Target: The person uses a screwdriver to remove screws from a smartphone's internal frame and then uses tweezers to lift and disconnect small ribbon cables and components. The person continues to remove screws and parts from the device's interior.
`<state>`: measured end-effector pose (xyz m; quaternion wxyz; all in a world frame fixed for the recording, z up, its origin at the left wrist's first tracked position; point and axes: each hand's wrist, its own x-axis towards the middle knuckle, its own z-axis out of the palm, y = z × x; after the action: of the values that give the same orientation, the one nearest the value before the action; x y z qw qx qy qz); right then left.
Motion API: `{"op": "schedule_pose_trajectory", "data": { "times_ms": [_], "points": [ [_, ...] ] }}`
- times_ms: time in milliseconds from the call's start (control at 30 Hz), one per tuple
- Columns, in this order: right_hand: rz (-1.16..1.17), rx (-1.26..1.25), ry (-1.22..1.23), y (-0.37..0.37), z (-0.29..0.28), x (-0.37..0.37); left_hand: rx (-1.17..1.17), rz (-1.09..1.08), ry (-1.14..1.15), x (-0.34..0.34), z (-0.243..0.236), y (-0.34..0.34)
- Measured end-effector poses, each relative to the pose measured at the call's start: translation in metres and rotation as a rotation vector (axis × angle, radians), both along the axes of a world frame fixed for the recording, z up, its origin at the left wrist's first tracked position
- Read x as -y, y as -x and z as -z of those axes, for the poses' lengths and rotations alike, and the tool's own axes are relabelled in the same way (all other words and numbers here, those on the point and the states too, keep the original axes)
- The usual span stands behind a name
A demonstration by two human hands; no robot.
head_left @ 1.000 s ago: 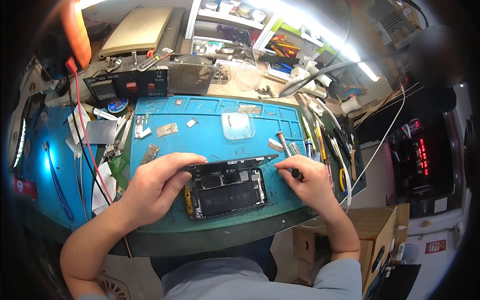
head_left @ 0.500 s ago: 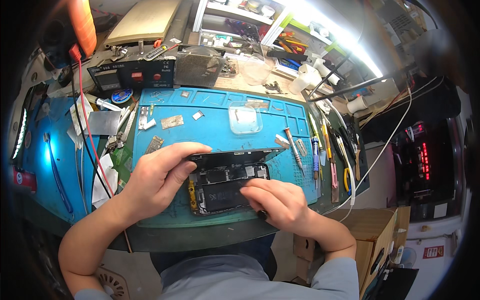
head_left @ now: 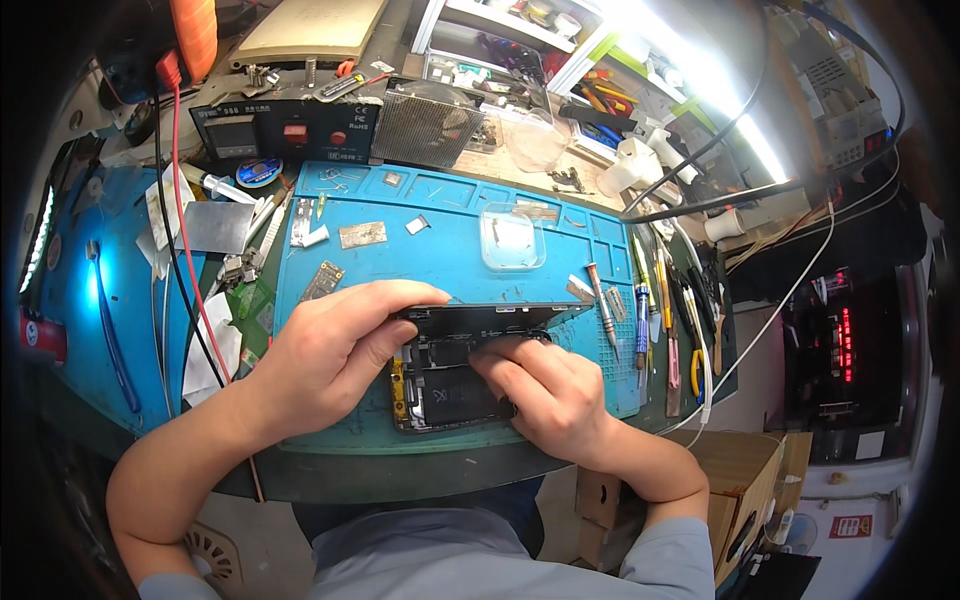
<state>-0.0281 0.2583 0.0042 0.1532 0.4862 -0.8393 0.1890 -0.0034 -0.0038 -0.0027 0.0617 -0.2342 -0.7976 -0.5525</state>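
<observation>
An opened phone (head_left: 455,398) lies on the blue work mat, its dark battery and inner parts exposed. Its screen panel (head_left: 490,318) is tipped up along the far side. My left hand (head_left: 345,345) grips the panel's left end between thumb and fingers, thumb on the near side. Over the right part of the phone body, my right hand (head_left: 545,390) is closed, fingertips at the inner parts near the raised panel. A small dark bit shows under those fingers; what they hold is hidden.
Ahead on the blue mat (head_left: 380,275) are a clear plastic box (head_left: 512,238), metal plates and a screwdriver (head_left: 602,305). Pens, tweezers and pliers (head_left: 694,365) lie to the right. A black instrument box (head_left: 285,132) stands behind. Red and black leads hang at left.
My right hand has moved farther in over the phone, toward the raised panel and a little left. The left hand keeps its grip on the panel. The whole view has shifted slightly.
</observation>
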Motion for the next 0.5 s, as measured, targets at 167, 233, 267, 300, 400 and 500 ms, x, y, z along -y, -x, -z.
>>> {"op": "schedule_pose_trajectory", "data": {
  "times_ms": [167, 233, 267, 300, 400, 500],
  "points": [
    [-0.018, -0.014, -0.012, 0.0016, 0.0006, -0.0018, -0.001, -0.004, 0.009, -0.0006, -0.0018, 0.0004],
    [-0.043, -0.048, -0.045, 0.0035, 0.0018, -0.0047, -0.006, -0.007, 0.013, -0.0004, -0.0013, 0.0002],
    [-0.044, -0.054, -0.045, 0.0037, 0.0014, -0.0048, -0.009, -0.008, 0.015, -0.0003, -0.0012, 0.0002],
    [-0.045, -0.059, -0.043, 0.004, 0.0018, -0.0049, 0.002, -0.007, 0.018, -0.0003, -0.0014, 0.0002],
    [-0.052, -0.072, -0.04, 0.005, 0.0028, -0.005, 0.025, -0.005, 0.024, -0.0002, -0.0031, 0.0],
    [-0.036, -0.044, -0.02, 0.0029, -0.0006, -0.0028, 0.024, -0.008, 0.021, -0.0002, -0.003, 0.0]
  ]
}}
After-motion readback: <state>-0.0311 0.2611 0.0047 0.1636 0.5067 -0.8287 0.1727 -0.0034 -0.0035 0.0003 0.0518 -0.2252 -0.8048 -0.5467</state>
